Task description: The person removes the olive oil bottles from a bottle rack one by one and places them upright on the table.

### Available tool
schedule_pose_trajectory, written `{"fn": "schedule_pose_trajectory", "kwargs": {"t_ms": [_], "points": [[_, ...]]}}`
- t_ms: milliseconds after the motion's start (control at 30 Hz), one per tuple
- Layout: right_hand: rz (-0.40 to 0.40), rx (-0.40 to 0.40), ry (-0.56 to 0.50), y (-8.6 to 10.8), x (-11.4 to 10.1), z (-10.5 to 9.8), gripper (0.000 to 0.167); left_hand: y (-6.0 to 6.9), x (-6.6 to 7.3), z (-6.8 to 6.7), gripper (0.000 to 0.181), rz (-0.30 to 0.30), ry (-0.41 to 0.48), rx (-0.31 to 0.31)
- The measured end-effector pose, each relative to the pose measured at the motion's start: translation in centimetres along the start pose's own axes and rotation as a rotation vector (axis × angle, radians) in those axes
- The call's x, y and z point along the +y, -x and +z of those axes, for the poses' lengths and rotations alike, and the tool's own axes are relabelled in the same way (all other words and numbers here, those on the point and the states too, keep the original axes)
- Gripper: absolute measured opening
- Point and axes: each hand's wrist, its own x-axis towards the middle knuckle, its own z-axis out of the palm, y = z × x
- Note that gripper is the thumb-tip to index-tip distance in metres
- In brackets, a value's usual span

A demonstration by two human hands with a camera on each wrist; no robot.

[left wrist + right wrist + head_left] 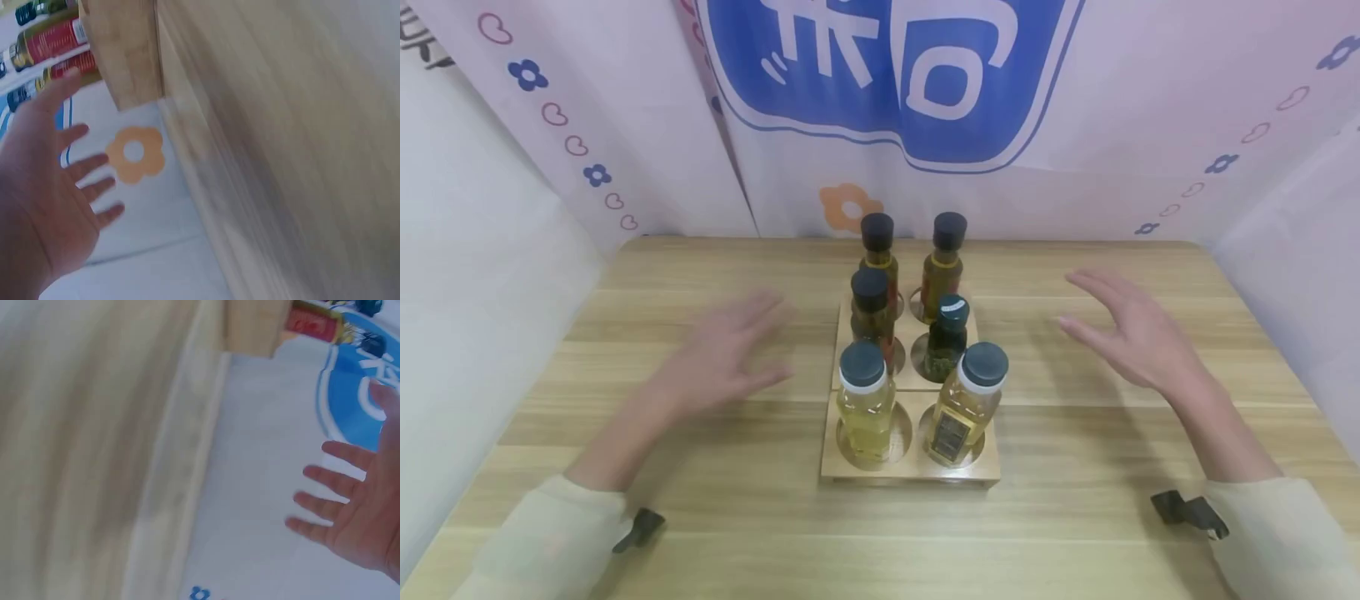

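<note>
A wooden bottle rack (pixel 917 473) stands mid-table, its round holes filled with several bottles. At the front sit a pale-yellow oil bottle (pixel 867 417) and a labelled amber bottle (pixel 958 421), both with dark green caps. Behind them are a dark bottle (pixel 871 321) with a black cap and a small dark green jar (pixel 946 346). Two tall black-capped bottles, one on the left (pixel 878 250) and one on the right (pixel 942 267), fill the back. My left hand (pixel 718 354), blurred, hovers left of the rack, fingers spread. To its right floats my right hand (pixel 1127 325), fingers extended. Neither touches anything.
The wooden table (pixel 737 517) reaches back to a white printed backdrop (pixel 1075 200) with a blue sign and an orange flower (pixel 850 207). White sheets also hang at both sides. Dark straps (pixel 1191 512) show at the sleeve cuffs.
</note>
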Motion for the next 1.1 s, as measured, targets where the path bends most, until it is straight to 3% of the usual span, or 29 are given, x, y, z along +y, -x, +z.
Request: {"fn": "schedule_pose_trajectory", "kwargs": {"t_ms": [67,167,300,433,600,800,1100], "points": [[-0.019,0.026,-0.097,0.1,-1.0,-0.2,0.061,-0.3,0.8,0.3,0.076,0.036,0.055,-0.011],[-0.064,0.077,-0.21,0.3,-2.5,-0.4,0.047,-0.6,1.8,0.8,0.075,0.02,0.175,-0.057],[-0.173,0.134,-0.274,0.6,-4.3,-0.6,0.035,-0.8,2.8,1.3,0.081,-0.013,0.294,-0.115],[-0.314,0.131,-0.308,0.8,-5.8,-1.0,0.034,-0.6,3.6,1.9,0.084,-0.005,0.345,-0.142],[-0.477,0.083,-0.47,1.0,-7.2,-1.1,0.039,-0.3,4.3,2.2,0.086,0.01,0.336,-0.169],[-0.662,0.013,-0.67,0.8,-8.2,-0.7,0.049,-0.2,4.6,2.3,0.092,0.062,0.282,-0.145],[-0.702,-0.018,-0.703,0.6,-9.2,-0.3,0.057,-0.6,4.8,2.5,0.097,0.103,0.259,-0.125]]}}
